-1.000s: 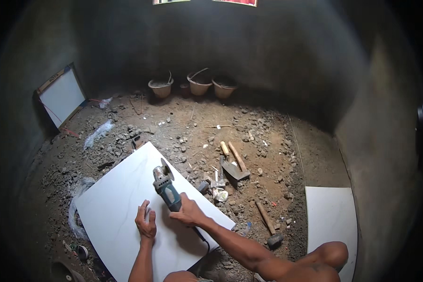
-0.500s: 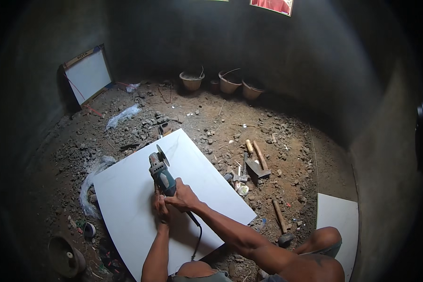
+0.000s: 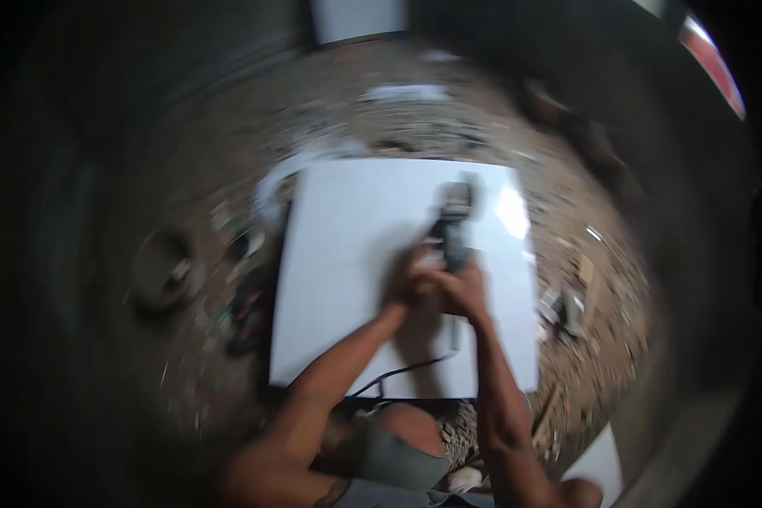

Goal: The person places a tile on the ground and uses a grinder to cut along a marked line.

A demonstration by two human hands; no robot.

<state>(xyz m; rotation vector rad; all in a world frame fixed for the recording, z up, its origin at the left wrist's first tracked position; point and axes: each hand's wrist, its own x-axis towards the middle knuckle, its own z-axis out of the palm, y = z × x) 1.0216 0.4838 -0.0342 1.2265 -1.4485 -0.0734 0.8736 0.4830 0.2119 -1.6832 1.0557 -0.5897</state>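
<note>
An angle grinder [image 3: 455, 241] with a dark body is held over a large white tile [image 3: 339, 229], its disc end pointing away from me. My right hand [image 3: 467, 292] is closed around the rear of the grinder's body. Close beside it, my left hand [image 3: 416, 269] is closed against the grinder's left side. Motion smears the fingers, the disc and the tool's front. The black cord [image 3: 411, 367] trails back from the grinder across the tile to its near edge. Whether the disc touches the tile, I cannot tell.
Rubble and earth surround the tile. A bucket [image 3: 162, 271] stands at the left, and crumpled clear plastic [image 3: 271, 182] lies by the tile's left far corner. Blurred tools [image 3: 571, 313] lie to the right. Another white panel [image 3: 360, 19] leans at the far wall; a white piece [image 3: 599, 466] lies near right.
My view has swung left, so the tile now appears squarer and the buckets have shifted to the right. Both hands still grip the grinder, which now points straight away from me over the tile's right part.
</note>
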